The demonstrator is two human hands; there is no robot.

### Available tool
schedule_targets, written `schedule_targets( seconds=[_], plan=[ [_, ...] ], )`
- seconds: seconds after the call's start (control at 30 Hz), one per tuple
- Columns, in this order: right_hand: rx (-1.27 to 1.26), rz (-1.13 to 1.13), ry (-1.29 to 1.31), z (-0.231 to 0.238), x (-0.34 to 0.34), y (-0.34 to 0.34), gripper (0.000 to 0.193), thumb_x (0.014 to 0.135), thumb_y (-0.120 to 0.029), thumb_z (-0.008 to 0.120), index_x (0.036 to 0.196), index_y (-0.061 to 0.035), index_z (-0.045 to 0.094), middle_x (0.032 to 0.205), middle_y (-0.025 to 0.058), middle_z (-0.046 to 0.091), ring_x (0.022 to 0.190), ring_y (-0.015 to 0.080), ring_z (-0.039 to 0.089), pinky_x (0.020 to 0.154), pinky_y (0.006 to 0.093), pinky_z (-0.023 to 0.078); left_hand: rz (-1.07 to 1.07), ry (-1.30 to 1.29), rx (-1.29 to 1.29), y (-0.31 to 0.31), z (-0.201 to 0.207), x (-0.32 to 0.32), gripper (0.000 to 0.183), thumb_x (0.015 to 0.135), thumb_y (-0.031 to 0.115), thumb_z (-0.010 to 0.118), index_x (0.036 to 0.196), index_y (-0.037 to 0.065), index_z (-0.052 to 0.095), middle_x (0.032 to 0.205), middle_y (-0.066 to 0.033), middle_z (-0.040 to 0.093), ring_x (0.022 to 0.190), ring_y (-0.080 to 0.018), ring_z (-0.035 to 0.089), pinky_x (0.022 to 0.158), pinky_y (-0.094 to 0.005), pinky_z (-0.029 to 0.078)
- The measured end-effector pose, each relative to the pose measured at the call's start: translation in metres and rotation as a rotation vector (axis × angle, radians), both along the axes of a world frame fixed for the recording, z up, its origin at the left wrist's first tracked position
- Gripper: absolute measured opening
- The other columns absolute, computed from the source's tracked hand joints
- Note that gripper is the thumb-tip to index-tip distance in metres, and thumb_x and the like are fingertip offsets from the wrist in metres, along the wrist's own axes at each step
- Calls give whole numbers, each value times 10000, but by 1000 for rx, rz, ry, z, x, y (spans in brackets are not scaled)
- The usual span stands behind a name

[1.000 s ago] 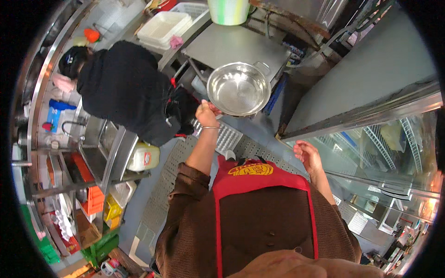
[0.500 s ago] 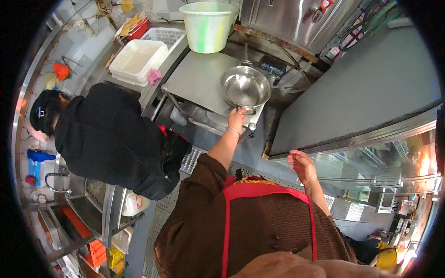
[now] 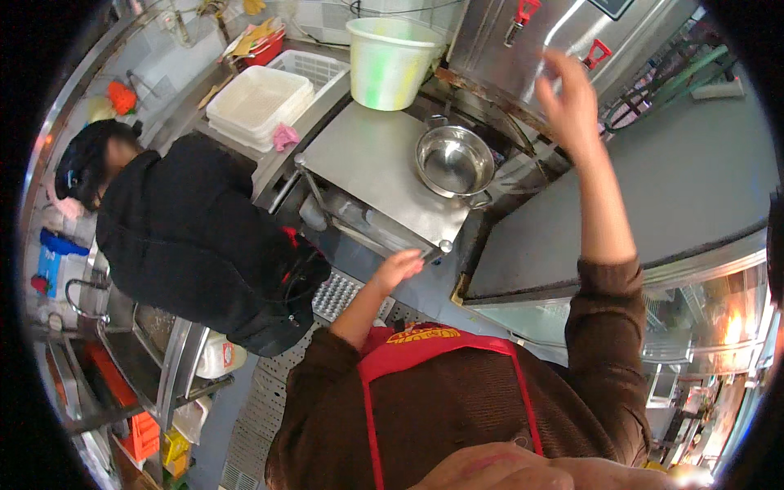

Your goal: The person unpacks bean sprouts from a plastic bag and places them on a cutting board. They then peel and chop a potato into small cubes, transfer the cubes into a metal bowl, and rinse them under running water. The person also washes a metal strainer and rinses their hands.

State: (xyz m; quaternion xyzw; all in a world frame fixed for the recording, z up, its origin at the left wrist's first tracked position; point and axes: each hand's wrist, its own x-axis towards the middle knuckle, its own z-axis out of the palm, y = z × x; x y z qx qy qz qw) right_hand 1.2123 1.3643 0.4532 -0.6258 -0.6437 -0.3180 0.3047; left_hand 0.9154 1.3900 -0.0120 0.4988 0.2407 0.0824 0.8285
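Note:
A shiny two-handled steel pot (image 3: 455, 163) stands upright at the right side of the low steel table (image 3: 351, 155); its inside shows no contents that I can make out. My left hand (image 3: 399, 269) is off the pot, over the table's near edge, fingers stretched out and holding nothing. Raised toward the steel tank (image 3: 486, 51), my right hand (image 3: 570, 106) has thumb and fingers apart, with nothing between them. It appears close to a red-handled tap (image 3: 599, 54) on the tank; whether it touches cannot be told. Another red-handled tap (image 3: 523, 18) is farther left.
A white bucket (image 3: 388, 69) stands at the table's back. Stacked white trays (image 3: 260, 102) and a pink cloth (image 3: 285, 136) lie on the left counter. A person in black (image 3: 196, 237) bends over the sink side at left. A grey-topped glass cabinet (image 3: 588, 237) fills the right.
My left hand has let go of the pot's near handle and drawn back toward me. My right hand has risen forward to the tank's taps. The view has shifted slightly.

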Motion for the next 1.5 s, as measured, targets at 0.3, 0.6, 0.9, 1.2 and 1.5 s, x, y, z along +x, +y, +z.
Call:
schedule_targets(
  seconds=[0.3, 0.6, 0.9, 1.2, 1.5],
  plan=[
    [-149, -388, -131, 61, 103, 151, 256, 900, -249, 610, 1047, -40, 619, 1105, 234, 647, 1026, 433, 625, 857, 511, 521, -156, 973, 986, -180, -182, -341, 355, 876, 226, 560, 1119, -5, 679, 1136, -199, 683, 1077, -362, 643, 955, -431, 508],
    [64, -248, -219, 22, 103, 114, 226, 905, -267, 676, 1078, -121, 678, 1044, 78, 697, 941, 346, 662, 773, 449, 546, -308, 1373, 721, -325, -134, -420, 168, 877, 282, 627, 917, 130, 687, 860, -23, 702, 807, -218, 673, 740, -372, 551],
    [176, -103, -251, 9, 83, 83, 298, 916, -254, 669, 1164, -88, 663, 1148, 134, 680, 1102, 342, 622, 944, 439, 495, 726, 807, 127, -251, -132, -322, 275, 957, 152, 563, 1191, 22, 622, 931, -85, 723, 841, -175, 670, 776, -302, 529],
    [-363, 410, 737, -216, -55, -58, 178, 1004, -142, 593, 1016, 9, 687, 955, 107, 716, 904, 173, 655, 836, 303, 504, -22, 1193, 647, -329, -178, -351, 246, 940, 207, 510, 1084, 87, 670, 928, -59, 734, 876, -259, 685, 828, -392, 539],
    [-1179, 664, 900, -375, -189, -157, 200, 959, -176, 643, 907, 7, 703, 806, 84, 716, 701, 159, 649, 680, 300, 505, 696, 1192, -159, -451, -149, -375, 314, 886, 299, 574, 1087, 95, 703, 1034, -142, 724, 950, -314, 693, 838, -421, 543]
  ],
)
